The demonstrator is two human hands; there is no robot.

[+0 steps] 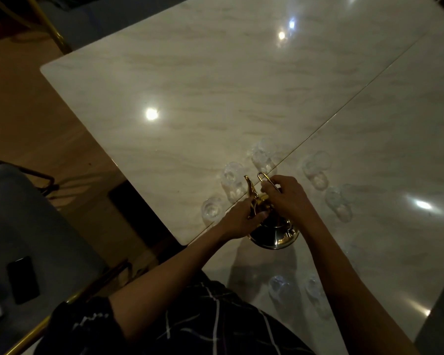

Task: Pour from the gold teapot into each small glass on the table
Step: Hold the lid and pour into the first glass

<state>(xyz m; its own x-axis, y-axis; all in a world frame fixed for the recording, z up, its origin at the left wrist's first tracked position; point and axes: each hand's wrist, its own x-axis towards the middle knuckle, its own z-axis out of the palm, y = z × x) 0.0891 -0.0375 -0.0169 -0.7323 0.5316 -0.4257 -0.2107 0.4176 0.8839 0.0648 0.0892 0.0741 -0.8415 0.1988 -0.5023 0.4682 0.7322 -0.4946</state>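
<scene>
The gold teapot [274,233] stands on the marble table [215,98] in front of me, its spout [249,187] pointing away. My left hand [239,221] grips the teapot near the spout base. My right hand [285,196] is closed on the upright wire handle [263,176]. Several small clear glasses ring the pot: one at the left [212,208], one behind the spout [232,179], one farther back [262,156], two at the right [315,170] [340,203], and two close to me [280,288] [314,286].
The table's left edge [118,160] and a near corner lie just left of the glasses. A seam [344,108] crosses the tabletop diagonally. A grey chair [36,239] with a black phone [23,279] on it stands at the left.
</scene>
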